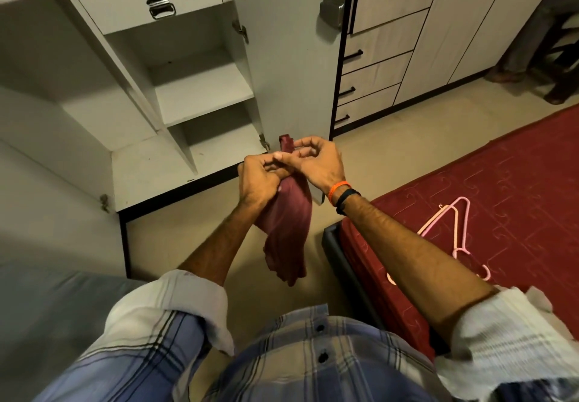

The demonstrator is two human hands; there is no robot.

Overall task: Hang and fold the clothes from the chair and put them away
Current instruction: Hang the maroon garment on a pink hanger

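Observation:
A maroon garment [289,223] hangs bunched in front of me, above the floor by the open wardrobe. My left hand [260,179] grips its upper part, fingers curled round the cloth. My right hand [316,160] pinches the top edge of the same garment, where a small fold sticks up. Two pink hangers [456,229] lie on the red mattress [501,182] to my right. The chair is not in view.
An open white wardrobe [200,88] with bare shelves and a drawer stands ahead, its door [291,57] swung out toward me. Beige cupboards with drawers [372,69] line the right wall. A person's feet [507,74] show at the far right.

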